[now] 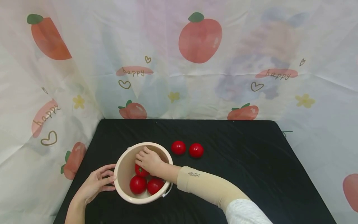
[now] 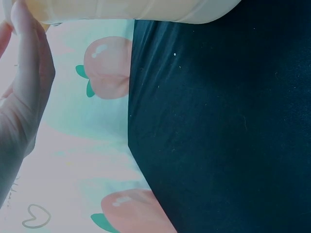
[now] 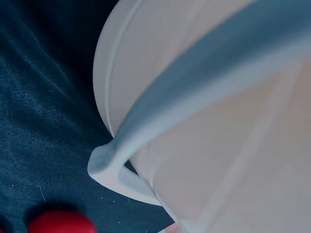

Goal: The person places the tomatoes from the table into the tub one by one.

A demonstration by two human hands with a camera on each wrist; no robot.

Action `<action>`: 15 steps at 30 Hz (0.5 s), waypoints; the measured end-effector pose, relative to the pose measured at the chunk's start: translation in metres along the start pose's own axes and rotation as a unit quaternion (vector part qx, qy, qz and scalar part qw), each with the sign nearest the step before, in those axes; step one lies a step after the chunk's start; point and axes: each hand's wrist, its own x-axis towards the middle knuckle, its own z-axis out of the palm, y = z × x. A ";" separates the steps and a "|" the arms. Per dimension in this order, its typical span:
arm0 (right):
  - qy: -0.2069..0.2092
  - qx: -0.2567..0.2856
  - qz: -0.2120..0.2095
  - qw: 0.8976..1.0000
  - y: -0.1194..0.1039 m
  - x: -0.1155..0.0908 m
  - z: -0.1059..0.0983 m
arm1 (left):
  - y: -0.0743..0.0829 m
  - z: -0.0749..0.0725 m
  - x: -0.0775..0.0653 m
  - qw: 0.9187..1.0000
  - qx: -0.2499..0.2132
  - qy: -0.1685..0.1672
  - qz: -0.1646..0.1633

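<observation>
A cream bucket (image 1: 125, 194) stands on the black-covered table, tilted toward the head camera in that view. My right hand (image 1: 149, 161) reaches down inside it, fingers curled over a red tomato (image 1: 141, 171) with a green stem end. Two more tomatoes, one at left (image 1: 138, 184) and one at right (image 1: 155, 185), lie in the bucket below the hand. My left hand (image 1: 98, 182) touches the bucket's outer left side near the rim, its fingers spread and extended. In the left wrist view the left fingers (image 2: 29, 63) reach up to the bucket wall (image 2: 136, 9).
Two tomatoes, one nearer (image 1: 178, 147) and one farther right (image 1: 196, 150), sit on the black cloth (image 1: 240, 161) just right of the bucket. The bucket's handle (image 3: 194, 82) hangs down its outer side. A printed curtain (image 1: 173, 87) closes off the back and sides.
</observation>
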 end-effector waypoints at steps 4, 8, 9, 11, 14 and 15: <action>-0.016 0.003 0.002 1.000 0.000 0.000 0.000 | 0.000 0.000 0.000 1.000 -0.005 -0.003 0.005; -0.004 0.011 0.005 1.000 0.000 0.001 0.000 | -0.001 -0.001 0.001 1.000 -0.009 -0.007 0.007; 0.001 0.013 0.005 1.000 0.000 0.001 0.000 | -0.001 0.000 0.001 1.000 -0.009 -0.007 0.007; 0.011 0.020 0.007 1.000 0.001 0.001 0.000 | -0.001 -0.001 0.000 1.000 -0.009 -0.006 0.007; 0.025 0.048 0.012 0.998 0.003 -0.002 -0.001 | -0.001 -0.001 0.000 1.000 -0.009 -0.005 0.008; 0.032 0.060 0.013 0.998 0.004 -0.003 -0.001 | -0.001 -0.001 0.000 1.000 -0.010 -0.006 0.009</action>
